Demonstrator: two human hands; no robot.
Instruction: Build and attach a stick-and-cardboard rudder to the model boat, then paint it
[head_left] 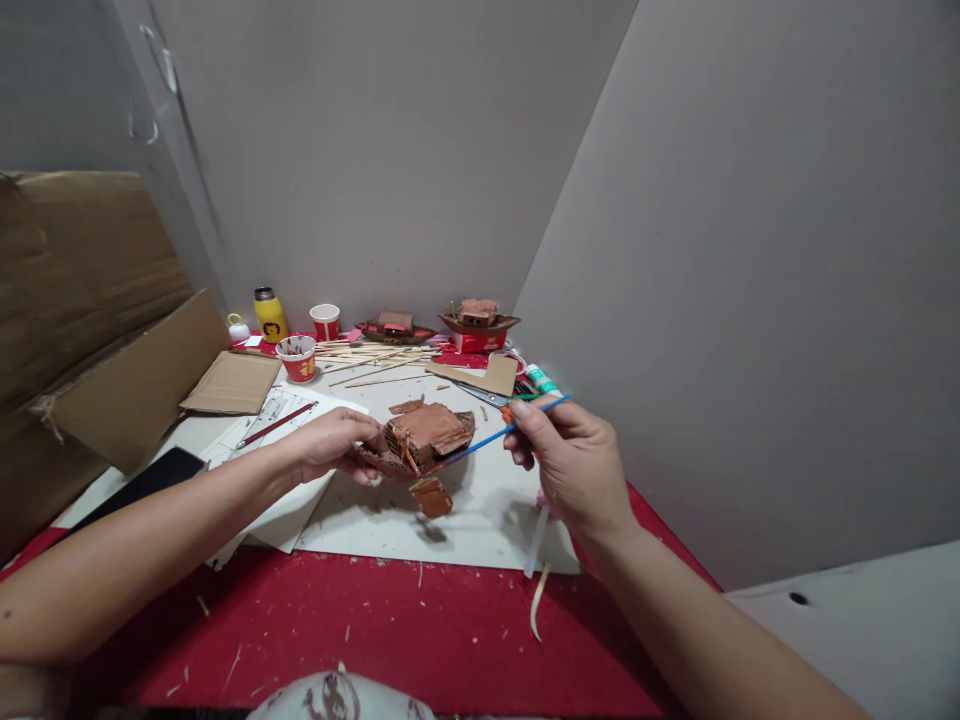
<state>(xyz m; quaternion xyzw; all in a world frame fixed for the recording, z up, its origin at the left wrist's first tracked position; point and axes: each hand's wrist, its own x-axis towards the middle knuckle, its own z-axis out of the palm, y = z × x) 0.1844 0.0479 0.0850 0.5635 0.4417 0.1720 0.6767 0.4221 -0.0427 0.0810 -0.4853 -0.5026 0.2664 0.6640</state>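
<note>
My left hand [341, 443] is closed on the left end of a brown cardboard model boat [429, 430], lifted over the white board [360, 520]. The boat has a reddish-brown roofed cabin and a small brown flap hanging below its near side. In my right hand [566, 450], thumb and fingers pinch a thin blue-handled paintbrush [487, 440]. Its tip reaches the near right side of the boat's hull; whether it touches cannot be made out. Scissors [484, 394] lie just behind my right hand.
Two finished-looking model boats [395, 326] stand at the back. Thin wooden sticks [367, 358], a paint-stained paper cup [297, 360], another cup [325, 322] and a yellow bottle [270, 315] are nearby. Cardboard [127, 380] leans left; a grey wall [750, 300] bounds the right.
</note>
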